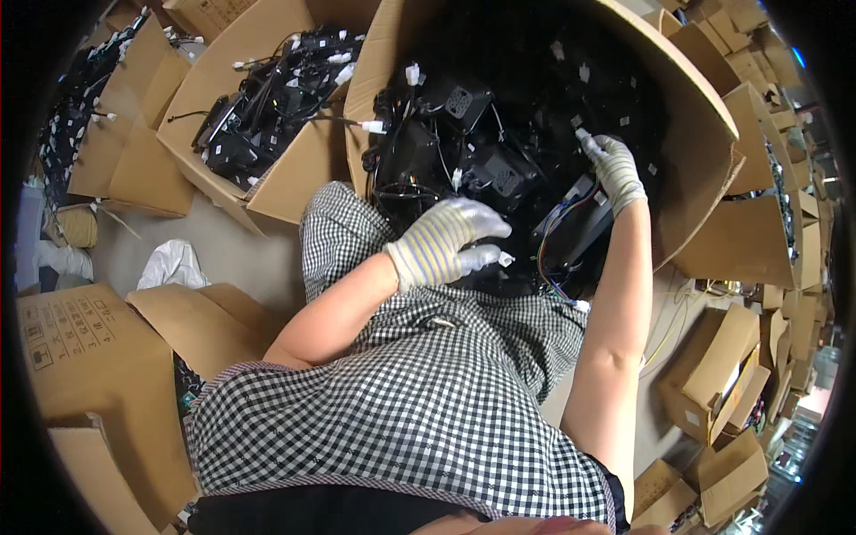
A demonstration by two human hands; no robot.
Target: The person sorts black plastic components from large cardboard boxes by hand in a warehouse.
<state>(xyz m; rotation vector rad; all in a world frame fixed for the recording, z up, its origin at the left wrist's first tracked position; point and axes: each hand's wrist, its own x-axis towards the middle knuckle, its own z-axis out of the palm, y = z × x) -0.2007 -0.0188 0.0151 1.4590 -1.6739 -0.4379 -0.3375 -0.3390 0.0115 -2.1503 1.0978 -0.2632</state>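
Sorting through boxed black electrical parts, by the look of it, with one piece mid-handling. Going left to right:

Far left, a flat brown carton [85, 334] with dark printed symbols and lines on its near face, flaps open beside it. A crumpled white bag [172, 263] on the floor just beyond.

Far centre-left, an open cardboard box [294, 174] filled with black parts and cables with white connector tags.

Centre, the left hand [446, 241], in a striped knit glove, fingers curled narrow around a small white connector [505, 259], just at the near rim of the big carton [695, 125].

Right of it, the right hand [613, 169], gloved likewise, pinching a small white tag [581, 135] above a black module [575, 214] with coloured wires trailing near.

Far right, stacked smaller brown boxes [718, 374], one with a white label.

Judged next: needing a steady hold on both connector ends, slack kept in the wires, care against snagging neighbouring cables.
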